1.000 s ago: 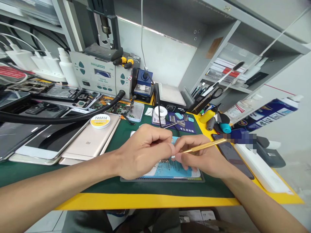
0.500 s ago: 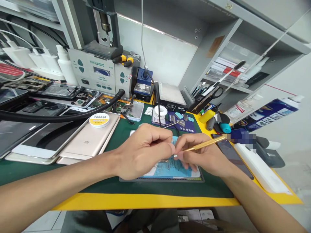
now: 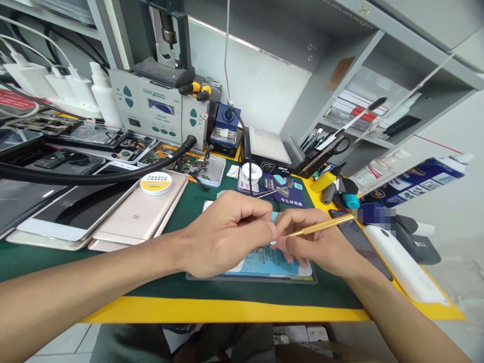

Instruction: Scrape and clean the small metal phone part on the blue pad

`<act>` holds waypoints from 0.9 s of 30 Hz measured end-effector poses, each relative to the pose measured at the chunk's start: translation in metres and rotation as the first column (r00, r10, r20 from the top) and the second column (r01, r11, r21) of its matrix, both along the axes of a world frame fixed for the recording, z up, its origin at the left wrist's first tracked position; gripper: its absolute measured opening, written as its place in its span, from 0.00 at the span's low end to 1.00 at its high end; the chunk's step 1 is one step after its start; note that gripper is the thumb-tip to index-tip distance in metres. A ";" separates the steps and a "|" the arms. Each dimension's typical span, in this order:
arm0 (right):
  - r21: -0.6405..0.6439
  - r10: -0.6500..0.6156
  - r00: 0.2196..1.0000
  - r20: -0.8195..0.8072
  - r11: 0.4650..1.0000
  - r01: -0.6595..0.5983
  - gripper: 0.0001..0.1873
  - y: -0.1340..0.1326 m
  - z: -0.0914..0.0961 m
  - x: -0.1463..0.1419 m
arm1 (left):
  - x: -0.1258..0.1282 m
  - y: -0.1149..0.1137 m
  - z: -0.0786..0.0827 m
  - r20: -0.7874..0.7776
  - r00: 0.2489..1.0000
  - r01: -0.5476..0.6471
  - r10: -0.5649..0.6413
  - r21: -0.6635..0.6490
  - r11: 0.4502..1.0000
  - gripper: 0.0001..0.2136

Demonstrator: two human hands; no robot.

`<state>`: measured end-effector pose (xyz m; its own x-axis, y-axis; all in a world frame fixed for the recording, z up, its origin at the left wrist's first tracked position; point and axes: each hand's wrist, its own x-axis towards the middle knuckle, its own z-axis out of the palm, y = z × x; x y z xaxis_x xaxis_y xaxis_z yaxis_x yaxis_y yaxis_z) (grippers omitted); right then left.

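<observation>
My right hand is closed around a slim gold-coloured pen-like tool; its working end is hidden by the fingers. My left hand is curled shut, thumb and index pinched together against the right fingertips. What it pinches, if anything, is out of sight. Below both hands lies a blue and white work pad on a dark grey mat. A small coppery part peeks out beneath the left thumb, mostly covered.
Phones with a round tin lie at left, beside a tray of circuit boards. A thick black hose crosses them from the hot-air station. Behind my hands are tweezers and a white spool. A white box lies right.
Both hands keep nearly the same pose at the pad, and the gold-coloured tool stays in the right hand. The view has shifted slightly, and the coppery part now shows less.
</observation>
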<state>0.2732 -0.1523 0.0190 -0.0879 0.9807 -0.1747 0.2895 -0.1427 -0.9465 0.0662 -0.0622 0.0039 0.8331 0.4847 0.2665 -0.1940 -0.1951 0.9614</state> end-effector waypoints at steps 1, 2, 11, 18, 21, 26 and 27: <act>0.002 0.004 1.000 -0.001 1.000 -0.004 0.03 0.000 0.000 0.000 | 0.000 0.000 0.000 0.002 1.000 -0.002 0.002 0.002 1.000 0.16; 0.005 0.007 1.000 -0.002 1.000 -0.007 0.03 0.000 0.000 0.000 | 0.000 0.000 0.000 0.003 1.000 -0.005 0.005 0.004 1.000 0.16; 0.010 0.017 1.000 0.002 1.000 -0.017 0.03 0.000 0.002 -0.002 | -0.001 0.000 0.000 0.000 1.000 -0.010 0.010 0.014 1.000 0.17; 0.023 0.019 1.000 0.004 1.000 -0.019 0.03 0.001 0.002 -0.005 | 0.000 0.000 0.000 0.004 1.000 -0.004 0.004 0.024 1.000 0.17; 0.024 0.020 1.000 0.008 1.000 -0.020 0.03 0.002 0.003 -0.006 | 0.000 0.000 0.000 0.001 1.000 -0.001 0.001 0.023 1.000 0.17; 0.022 0.014 1.000 0.019 1.000 -0.015 0.03 0.000 0.003 -0.006 | -0.001 -0.001 0.001 0.007 1.000 -0.004 0.003 0.036 0.999 0.16; 0.023 0.014 1.000 0.021 1.000 -0.014 0.04 -0.001 0.004 -0.007 | -0.001 -0.001 0.001 0.009 1.000 -0.004 0.004 0.040 0.999 0.16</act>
<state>0.2664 -0.1529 0.0225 -0.0984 0.9831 -0.1542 0.3110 -0.1168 -0.9432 0.0652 -0.0630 0.0045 0.8288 0.4767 0.2929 -0.2015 -0.2341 0.9511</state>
